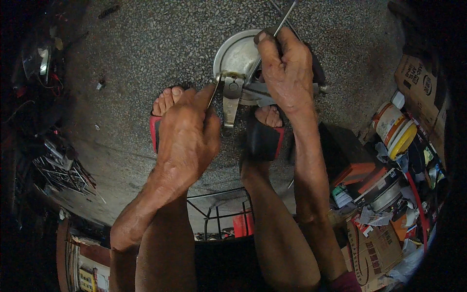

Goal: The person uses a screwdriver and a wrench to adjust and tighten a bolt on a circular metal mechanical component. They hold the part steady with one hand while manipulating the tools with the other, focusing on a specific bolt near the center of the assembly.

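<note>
A round silver metal part (237, 54) lies on the speckled floor, with a flat metal bracket (231, 103) pointing toward me from its near edge. My left hand (187, 129) is closed at the bracket's left side, its fingers round a thin metal strip (213, 93) whose upper end meets the bracket's top corner. Over the right side of the round part, my right hand (288, 70) pinches a slim metal rod (286, 18). The rod slants down to the left, and its lower end comes near the bracket. My fingers hide part of the grey metal body (258, 91) below.
My feet in red and black sandals (265, 138) flank the bracket. Cardboard boxes (416, 80), a white and yellow tub (395, 129) and loose litter crowd the right. Dark metal parts (63, 165) lie at left. A black metal frame (219, 214) stands between my legs.
</note>
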Demonstrator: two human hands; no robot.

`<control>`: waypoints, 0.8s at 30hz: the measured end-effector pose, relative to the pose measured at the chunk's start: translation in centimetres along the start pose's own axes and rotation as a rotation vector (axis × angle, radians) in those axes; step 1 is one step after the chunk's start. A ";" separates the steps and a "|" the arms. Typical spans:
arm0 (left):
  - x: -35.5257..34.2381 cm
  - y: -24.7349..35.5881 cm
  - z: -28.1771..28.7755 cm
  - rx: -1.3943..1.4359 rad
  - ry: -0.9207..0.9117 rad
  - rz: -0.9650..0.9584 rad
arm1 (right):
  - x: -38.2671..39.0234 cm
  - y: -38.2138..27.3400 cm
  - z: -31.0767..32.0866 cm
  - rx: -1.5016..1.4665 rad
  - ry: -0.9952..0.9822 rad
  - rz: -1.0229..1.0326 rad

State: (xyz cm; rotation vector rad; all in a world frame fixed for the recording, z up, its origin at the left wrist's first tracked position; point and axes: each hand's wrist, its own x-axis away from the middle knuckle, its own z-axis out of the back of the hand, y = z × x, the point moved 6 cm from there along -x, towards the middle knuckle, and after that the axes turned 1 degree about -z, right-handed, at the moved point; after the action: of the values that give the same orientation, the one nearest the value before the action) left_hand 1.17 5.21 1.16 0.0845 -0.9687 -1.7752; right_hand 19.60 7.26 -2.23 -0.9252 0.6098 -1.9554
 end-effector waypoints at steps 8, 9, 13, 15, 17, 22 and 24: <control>-0.1 0.0 0.1 0.020 -0.027 0.023 | 0.0 0.6 -0.3 -0.004 0.005 0.009; -0.1 0.0 0.1 0.002 -0.028 0.018 | -0.1 0.7 -0.4 -0.004 0.004 0.005; -0.1 0.0 -0.2 -0.063 -0.029 -0.007 | -0.1 0.5 -0.3 -0.026 0.011 0.009; -0.1 0.0 -0.2 -0.085 -0.025 -0.024 | -0.1 0.6 -0.3 -0.030 0.021 0.018; 0.0 0.0 -0.1 -0.104 -0.016 -0.037 | -0.2 0.7 -0.4 -0.024 0.028 0.028; 0.2 0.6 0.3 -0.067 -0.011 -0.070 | -0.1 0.7 -0.3 -0.019 0.009 0.007; 0.3 0.6 0.4 -0.056 -0.011 -0.066 | -0.1 0.7 -0.4 -0.027 0.007 -0.002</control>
State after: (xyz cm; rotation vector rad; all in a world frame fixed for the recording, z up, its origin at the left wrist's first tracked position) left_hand 1.32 5.12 1.89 0.0717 -0.9325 -1.8642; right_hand 19.65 7.06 -2.97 -0.9363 0.6409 -1.9576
